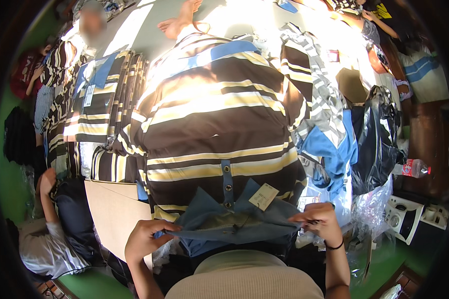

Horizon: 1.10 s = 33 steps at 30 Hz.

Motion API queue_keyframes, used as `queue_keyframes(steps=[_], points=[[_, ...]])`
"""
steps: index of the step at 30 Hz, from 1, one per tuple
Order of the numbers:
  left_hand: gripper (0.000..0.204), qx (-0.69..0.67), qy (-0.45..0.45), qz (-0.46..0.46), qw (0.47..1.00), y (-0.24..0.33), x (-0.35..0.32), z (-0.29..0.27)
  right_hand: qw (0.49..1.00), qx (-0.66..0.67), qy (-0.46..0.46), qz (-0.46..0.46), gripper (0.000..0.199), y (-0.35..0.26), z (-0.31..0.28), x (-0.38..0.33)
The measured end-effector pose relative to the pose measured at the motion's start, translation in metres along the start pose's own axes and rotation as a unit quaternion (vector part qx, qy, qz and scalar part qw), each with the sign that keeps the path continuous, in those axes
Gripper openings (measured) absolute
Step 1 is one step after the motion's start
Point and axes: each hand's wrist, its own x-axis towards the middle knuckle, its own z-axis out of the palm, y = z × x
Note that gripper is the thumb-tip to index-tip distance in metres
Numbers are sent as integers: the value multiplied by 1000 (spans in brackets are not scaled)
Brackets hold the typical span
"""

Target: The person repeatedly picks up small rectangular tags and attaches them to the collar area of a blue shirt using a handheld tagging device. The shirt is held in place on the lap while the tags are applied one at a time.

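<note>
A polo shirt [214, 129] with brown, cream and yellow stripes lies spread before me, its blue collar [199, 222] nearest my body. My left hand [147, 239] pinches the collar's left end between thumb and fingers. At the opposite end, my right hand [318, 219] grips the collar; a small dark thing shows by its fingers, too unclear to name. The collar is stretched between both hands. A pale paper tag [263, 197] hangs at its right point. Below it runs a blue button placket [227, 179].
Folded striped shirts [92, 122] are stacked at left, above a cardboard sheet [112, 212]. Blue and grey garments [329, 144], a black plastic bag [376, 144], a bottle [411, 168] and a white speaker [403, 219] are at right. Another person's arm [47, 187] is at far left.
</note>
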Motion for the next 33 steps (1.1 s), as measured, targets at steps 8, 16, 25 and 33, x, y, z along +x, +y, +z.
queue_keyframes(steps=[8,16,25,33], points=[[21,20,-66,58,996,17,-1,-21,986,119,-55,99,15,-22,-16,8],[17,-129,319,142,928,26,86,-36,966,42,246,62,21,-7,-35,108],[34,-15,470,16,882,-56,311,-104,950,-116,272,103,29,56,-71,325],[30,62,520,35,851,-99,333,-84,935,-190,294,55,30,96,-63,329]])
